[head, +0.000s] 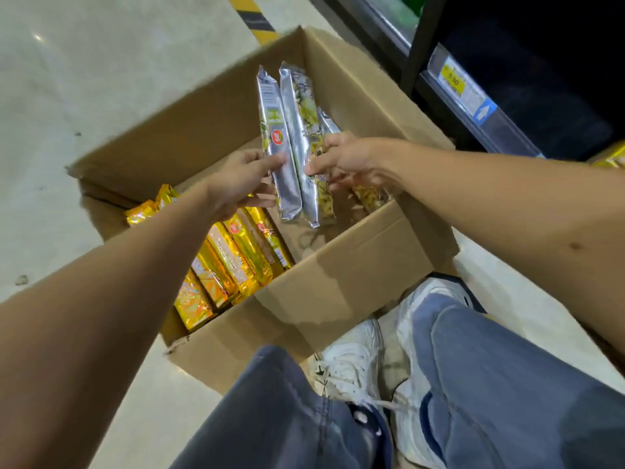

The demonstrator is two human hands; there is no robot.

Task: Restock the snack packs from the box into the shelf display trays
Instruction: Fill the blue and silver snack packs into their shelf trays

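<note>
An open cardboard box (338, 286) stands on the floor in front of me. Both my hands hold a small bunch of silver snack packs (291, 140) upright above its middle. My left hand (236, 181) grips the bunch from the left, thumb across the front pack. From the right, my right hand (348, 160) pinches the same bunch, with one more silver pack (328, 123) behind its fingers. A row of gold snack packs (233, 262) stands on edge in the box's left half. The right half of the box looks nearly bare.
A dark shelf unit (527, 82) with a yellow price label (453, 81) on its rail rises at the upper right. Some yellow packs (608, 157) show at the right edge. My knees and white sneakers (358, 363) are just below the box. Pale floor lies to the left.
</note>
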